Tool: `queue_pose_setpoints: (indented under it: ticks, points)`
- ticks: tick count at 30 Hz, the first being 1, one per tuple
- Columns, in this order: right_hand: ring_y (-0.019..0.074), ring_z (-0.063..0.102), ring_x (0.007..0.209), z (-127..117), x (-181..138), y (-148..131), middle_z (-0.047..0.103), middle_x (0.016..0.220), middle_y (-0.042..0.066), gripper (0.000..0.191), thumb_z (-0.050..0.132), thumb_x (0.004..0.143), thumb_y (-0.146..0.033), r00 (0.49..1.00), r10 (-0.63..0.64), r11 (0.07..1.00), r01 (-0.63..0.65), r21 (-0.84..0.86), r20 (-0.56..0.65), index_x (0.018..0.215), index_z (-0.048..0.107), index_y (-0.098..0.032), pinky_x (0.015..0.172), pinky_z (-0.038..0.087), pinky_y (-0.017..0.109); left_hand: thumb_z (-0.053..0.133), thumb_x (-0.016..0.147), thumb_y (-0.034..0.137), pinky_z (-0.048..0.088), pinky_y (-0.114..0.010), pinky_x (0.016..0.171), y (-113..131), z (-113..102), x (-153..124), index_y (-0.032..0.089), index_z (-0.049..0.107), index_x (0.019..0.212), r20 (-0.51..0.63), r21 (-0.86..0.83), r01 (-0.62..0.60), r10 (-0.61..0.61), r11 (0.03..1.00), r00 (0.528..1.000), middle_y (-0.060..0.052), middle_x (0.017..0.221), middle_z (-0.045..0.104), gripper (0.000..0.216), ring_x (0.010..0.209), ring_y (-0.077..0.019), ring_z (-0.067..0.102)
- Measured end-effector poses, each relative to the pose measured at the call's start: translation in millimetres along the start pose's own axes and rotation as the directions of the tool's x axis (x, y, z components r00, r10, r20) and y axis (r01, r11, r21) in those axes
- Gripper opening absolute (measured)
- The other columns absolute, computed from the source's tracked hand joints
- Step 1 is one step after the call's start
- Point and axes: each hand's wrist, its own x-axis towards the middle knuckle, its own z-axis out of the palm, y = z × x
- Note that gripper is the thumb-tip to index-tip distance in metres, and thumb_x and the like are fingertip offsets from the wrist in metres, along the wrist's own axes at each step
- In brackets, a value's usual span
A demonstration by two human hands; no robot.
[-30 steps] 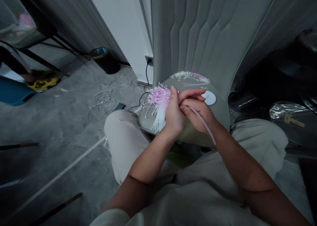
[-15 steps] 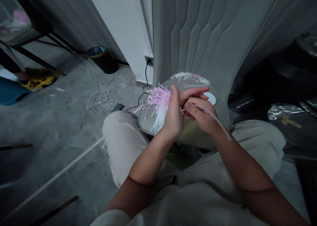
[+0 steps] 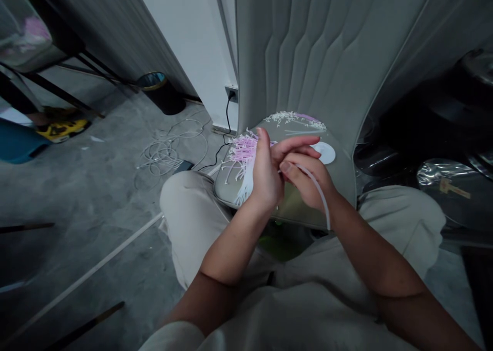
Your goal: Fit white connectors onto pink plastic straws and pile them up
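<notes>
My right hand (image 3: 310, 184) is closed in a pinch on a thin, pale, flexible tube (image 3: 320, 192), which curves back over the wrist and hangs free at its end. The tube's other end goes in between my two hands, where I cannot see it. Pressed up against the right fingers, my left hand (image 3: 267, 174) has its thumb raised and its fingers stretched to the right. Just behind the left hand lies a bundle of pale tubes (image 3: 246, 179) with pink stems and small white tips (image 3: 244, 148) on the grey chair seat (image 3: 308, 215).
Small white pieces (image 3: 283, 117), several loose strips (image 3: 300, 133) and a white disc (image 3: 326, 153) also lie on the seat. A coiled cable (image 3: 162, 151), a bin (image 3: 162, 93) and a long white strip (image 3: 96, 266) are on the floor. Another person's yellow shoe (image 3: 63, 130) shows at left.
Both hands have shifted slightly left. The tube's free end has swung down and to the left, and more of the white disc shows.
</notes>
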Motion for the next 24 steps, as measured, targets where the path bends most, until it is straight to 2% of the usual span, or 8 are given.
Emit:
queue_pose_setpoints:
  ticks: [3, 7, 13, 19, 24]
  points:
    - [0.0129, 0.052, 0.064, 1.9, -1.4, -1.7, 0.054, 0.065, -0.001, 0.029, 0.049, 0.092, -0.038, 1.000, 0.001, 1.000, 0.000, 0.030, -0.001, 0.071, 0.058, -0.020, 0.060, 0.043, 0.028, 0.011, 0.088, 0.073, 0.057, -0.034, 0.064, -2.0, 0.0, -1.4, 0.017, 0.073, 0.091, 0.010, -0.007, -0.046, 0.046, 0.999, 0.999, -0.010, 0.079, 0.071, 0.085, 0.074, -0.0218, 0.069]
    - [0.0138, 0.052, 0.067, 3.4, -1.7, -3.1, 0.056, 0.066, 0.000, 0.026, 0.051, 0.091, -0.034, 0.999, -0.041, 0.999, 0.041, 0.005, -0.014, 0.070, 0.058, -0.020, 0.063, 0.043, 0.030, 0.011, 0.086, 0.076, 0.057, -0.037, 0.065, -3.0, -1.2, -2.0, 0.019, 0.073, 0.091, 0.005, 0.085, -0.103, 0.103, 0.991, 0.995, -0.011, 0.078, 0.071, 0.085, 0.074, -0.0235, 0.069]
    - [0.0136, 0.051, 0.068, 5.4, -3.3, -0.9, 0.054, 0.068, 0.000, 0.026, 0.050, 0.092, -0.033, 0.998, -0.066, 0.997, 0.066, -0.026, -0.007, 0.073, 0.060, -0.019, 0.062, 0.041, 0.030, 0.009, 0.085, 0.076, 0.056, -0.039, 0.064, -4.2, -2.5, -3.0, 0.020, 0.074, 0.092, -0.011, 0.132, -0.124, 0.126, 0.983, 0.992, -0.011, 0.078, 0.070, 0.086, 0.072, -0.0237, 0.069]
    - [0.0160, 0.052, 0.072, 3.6, -3.6, 0.6, 0.053, 0.069, 0.001, 0.024, 0.050, 0.092, -0.031, 0.996, -0.080, 0.996, 0.082, -0.039, 0.034, 0.074, 0.061, -0.020, 0.065, 0.041, 0.032, 0.008, 0.089, 0.072, 0.057, -0.040, 0.066, -6.7, -3.0, -4.0, 0.019, 0.074, 0.093, 0.037, 0.053, -0.150, 0.148, 0.987, 0.988, -0.010, 0.077, 0.068, 0.085, 0.071, -0.0226, 0.067]
    - [0.0166, 0.053, 0.075, 0.7, -3.7, 1.8, 0.054, 0.070, 0.001, 0.024, 0.049, 0.093, -0.030, 0.989, -0.126, 0.992, 0.128, -0.021, 0.073, 0.074, 0.061, -0.021, 0.069, 0.042, 0.034, 0.011, 0.089, 0.072, 0.058, -0.037, 0.071, -6.3, -0.1, -6.5, 0.019, 0.074, 0.092, 0.008, 0.130, -0.155, 0.156, 0.979, 0.988, -0.010, 0.077, 0.068, 0.082, 0.075, -0.0215, 0.068]
